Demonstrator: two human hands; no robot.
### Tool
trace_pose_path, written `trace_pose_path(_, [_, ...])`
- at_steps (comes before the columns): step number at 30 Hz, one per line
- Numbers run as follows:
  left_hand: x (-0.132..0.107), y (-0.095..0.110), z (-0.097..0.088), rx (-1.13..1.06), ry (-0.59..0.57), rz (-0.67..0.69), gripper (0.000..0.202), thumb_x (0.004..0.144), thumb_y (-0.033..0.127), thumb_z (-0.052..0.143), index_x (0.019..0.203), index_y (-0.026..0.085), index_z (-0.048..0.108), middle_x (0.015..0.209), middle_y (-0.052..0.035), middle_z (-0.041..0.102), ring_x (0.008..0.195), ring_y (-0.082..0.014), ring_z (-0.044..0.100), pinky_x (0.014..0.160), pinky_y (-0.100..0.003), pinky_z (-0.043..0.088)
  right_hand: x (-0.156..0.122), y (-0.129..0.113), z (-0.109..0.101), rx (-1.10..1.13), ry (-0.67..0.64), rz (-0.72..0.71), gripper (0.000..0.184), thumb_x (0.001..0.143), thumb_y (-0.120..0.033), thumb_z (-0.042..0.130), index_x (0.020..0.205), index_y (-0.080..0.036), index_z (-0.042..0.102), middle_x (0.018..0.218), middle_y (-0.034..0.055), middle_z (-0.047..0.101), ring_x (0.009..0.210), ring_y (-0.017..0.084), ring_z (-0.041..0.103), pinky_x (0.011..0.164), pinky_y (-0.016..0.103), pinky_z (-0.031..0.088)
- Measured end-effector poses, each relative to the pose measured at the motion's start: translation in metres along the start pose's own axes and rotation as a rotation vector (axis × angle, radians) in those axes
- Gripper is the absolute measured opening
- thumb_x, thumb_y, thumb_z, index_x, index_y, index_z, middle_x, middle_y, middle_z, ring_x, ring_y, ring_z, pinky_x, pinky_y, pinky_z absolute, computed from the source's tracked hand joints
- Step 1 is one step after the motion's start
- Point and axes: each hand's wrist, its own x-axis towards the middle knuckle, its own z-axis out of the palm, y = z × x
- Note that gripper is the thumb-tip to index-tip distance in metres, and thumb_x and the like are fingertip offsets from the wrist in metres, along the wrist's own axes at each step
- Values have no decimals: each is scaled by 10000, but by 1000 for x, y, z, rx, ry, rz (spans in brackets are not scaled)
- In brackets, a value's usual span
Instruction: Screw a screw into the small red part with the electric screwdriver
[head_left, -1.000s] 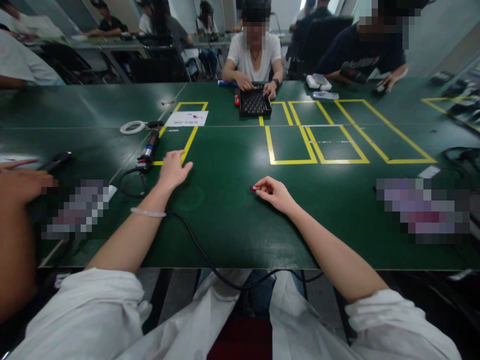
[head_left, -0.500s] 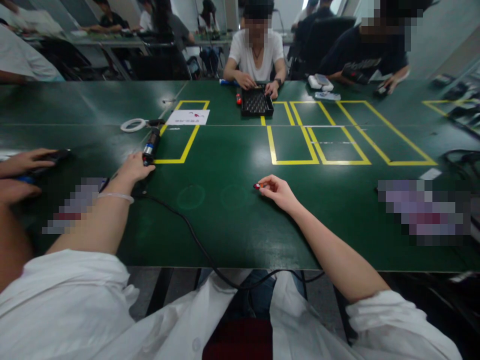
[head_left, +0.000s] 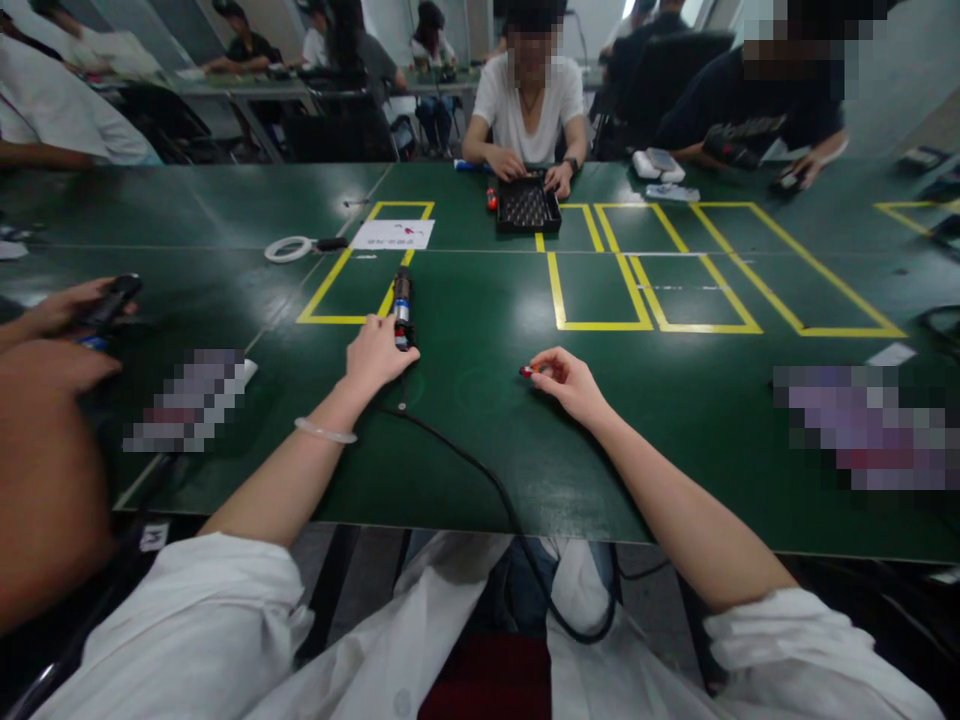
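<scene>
My left hand (head_left: pixel 377 355) grips the lower end of a corded electric screwdriver (head_left: pixel 403 302), black with a blue and silver band. The tool stands tilted over the green table (head_left: pixel 465 450), its tip near the surface. Its black cable (head_left: pixel 480 470) runs back toward me and off the front edge. My right hand (head_left: pixel 566 380) rests on the table to the right, fingers pinched on a small red part (head_left: pixel 527 371).
Yellow tape boxes (head_left: pixel 600 290) mark the table ahead. A white ring (head_left: pixel 287 249) and a paper sheet (head_left: pixel 393 234) lie at the far left. Across the table a person works over a black tray (head_left: pixel 528 206). Another person's hands (head_left: pixel 67 310) are at my left.
My left hand reached left to the screwdriver, took hold of it and carried it right toward the middle; the cable followed. My right hand stayed put with the red part.
</scene>
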Motion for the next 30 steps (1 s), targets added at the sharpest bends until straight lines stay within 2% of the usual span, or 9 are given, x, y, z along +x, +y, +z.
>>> trace_pose_path(2, [-15, 29, 1, -19, 7, 97, 636, 795, 507, 599, 1336, 186, 507, 1248, -157, 509, 1099, -348, 566, 821, -429, 521, 0, 0, 0, 5, -7, -12, 295, 776, -371, 708, 978, -189, 594, 854, 12, 632, 604, 102, 499, 590, 266, 402])
trace_pose_path(7, [-49, 93, -2, -58, -22, 297, 620, 826, 467, 596, 1358, 178, 464, 1227, -142, 519, 1057, -294, 572, 817, -370, 501, -2, -2, 0, -85, -24, -44, 186, 800, -331, 670, 897, -201, 581, 720, -24, 566, 577, 107, 462, 564, 257, 372])
trace_pose_path(12, [-75, 131, -5, -78, -55, 449, 592, 847, 431, 579, 1357, 161, 450, 1206, -146, 523, 1056, -295, 564, 862, -387, 475, -2, -8, -1, -200, -14, -118, 89, 775, -204, 601, 813, -208, 522, 653, -46, 481, 561, 110, 434, 560, 257, 351])
trace_pose_path(19, [-85, 142, -4, -65, -48, 484, 618, 858, 416, 558, 1405, 163, 418, 1209, -146, 531, 1059, -293, 572, 858, -386, 473, -4, -7, 2, -345, -68, -222, 106, 758, -141, 578, 796, -205, 502, 723, -28, 487, 613, 117, 450, 604, 257, 377])
trace_pose_path(24, [-85, 141, -3, -65, -50, 478, 621, 868, 423, 547, 1417, 168, 410, 1209, -145, 535, 1050, -289, 578, 849, -386, 478, -5, -7, 0, -411, -146, -263, 63, 818, -159, 600, 856, -201, 573, 826, 7, 528, 675, 134, 508, 666, 275, 423])
trace_pose_path(27, [-85, 141, -3, -75, -49, 476, 617, 866, 422, 550, 1409, 160, 419, 1210, -147, 532, 1057, -292, 577, 852, -388, 479, -4, -8, -2, -425, -131, -263, 21, 848, -192, 617, 862, -197, 632, 900, 35, 540, 718, 145, 529, 699, 292, 444])
trace_pose_path(30, [-86, 142, -2, -82, -50, 470, 618, 866, 419, 554, 1413, 167, 414, 1217, -147, 531, 1068, -292, 574, 864, -386, 475, -4, -10, -2, -436, -125, -245, 30, 859, -207, 625, 855, -200, 654, 858, 31, 556, 694, 146, 534, 679, 290, 442])
